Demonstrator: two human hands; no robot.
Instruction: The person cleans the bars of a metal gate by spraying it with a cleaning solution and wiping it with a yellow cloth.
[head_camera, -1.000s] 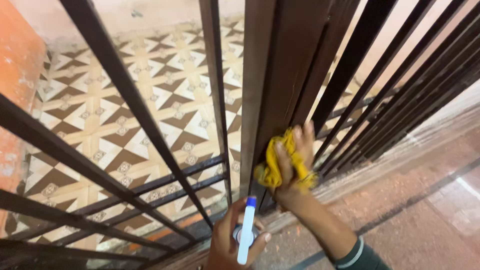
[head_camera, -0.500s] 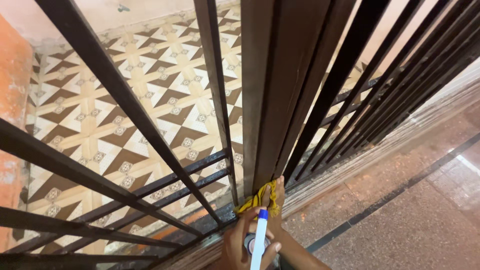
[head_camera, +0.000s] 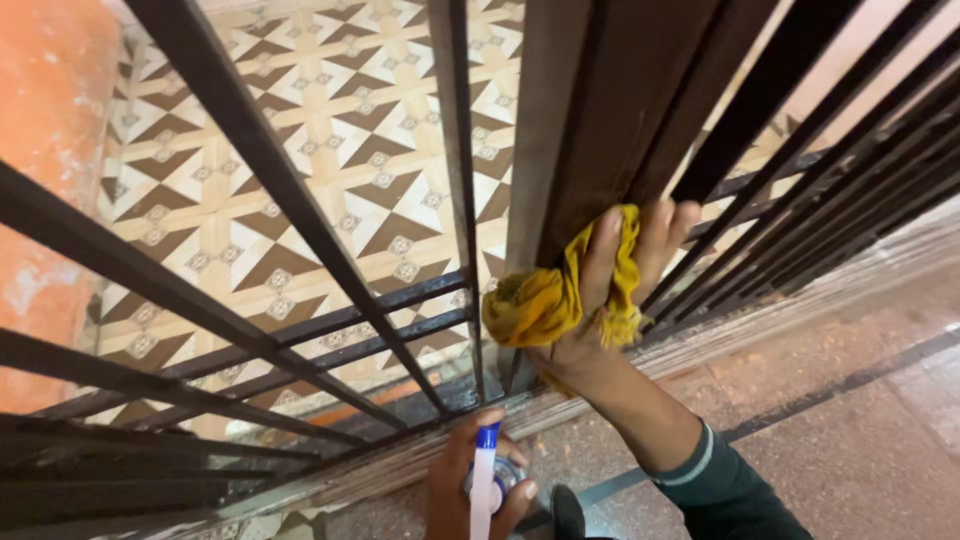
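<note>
A view straight down along a dark metal gate. The right hand presses a bunched yellow cloth against the wide brown post at the gate's middle, low down near the floor; the fingers lie spread over the cloth and its loose end bulges out to the left of the palm. The cloth looks soft, light and limp — it should fold to any shape, and a wad gathered in the palm, as here, seems the surest way to hold it. The left hand, at the bottom edge, is closed around a small spray can with a blue and white top, held upright just below the cloth and clear of it. The can looks stiff and smooth, likely light — a grip round its body suits it. Thin bars slant away on both sides, and behind them lies a patterned tile floor in brown and cream. An orange wall stands on the left; speckled paving lies on the right.
</note>
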